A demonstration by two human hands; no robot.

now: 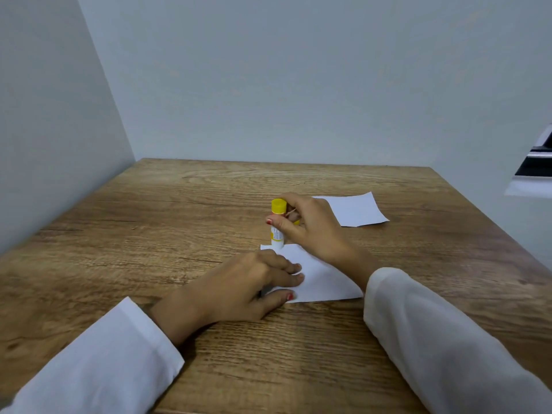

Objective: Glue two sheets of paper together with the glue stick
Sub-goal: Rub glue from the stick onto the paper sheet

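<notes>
A small white sheet of paper [321, 279] lies on the wooden table [149, 234] in front of me. My left hand [239, 288] presses flat on its left part, fingers spread. My right hand [310, 225] grips a white glue stick [277, 231] with a yellow end on top, held upright with its lower end touching the sheet's far left corner. A second white sheet [358, 209] lies flat further back on the right, just beyond my right hand.
Grey walls close off the table at the left and the back. A black-and-white object [537, 165] sticks in at the right edge of view, off the table. Both white sleeves rest over the near part of the table.
</notes>
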